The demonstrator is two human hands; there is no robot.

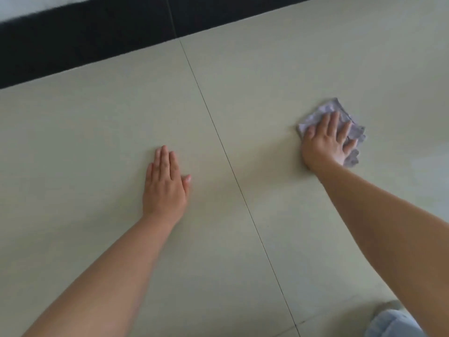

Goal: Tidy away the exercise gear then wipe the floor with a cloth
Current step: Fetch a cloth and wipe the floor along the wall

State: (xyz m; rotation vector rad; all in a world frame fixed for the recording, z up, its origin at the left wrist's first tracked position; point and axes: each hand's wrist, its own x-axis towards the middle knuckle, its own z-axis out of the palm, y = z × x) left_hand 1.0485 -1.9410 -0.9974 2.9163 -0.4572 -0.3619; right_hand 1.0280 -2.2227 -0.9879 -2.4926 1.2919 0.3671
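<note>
Floor tiles (97,122), pale and glossy, run to a black skirting band (85,37). Left hand (165,186) lies flat on one tile, fingers straight, holding nothing. Right hand (326,139) presses spread fingers on a crumpled grey cloth (320,111) across the grout line (233,166).

Left hand (166,184) flat, fingers straight (together); right hand (325,139) spread, palm down, arm outstretched.
</note>
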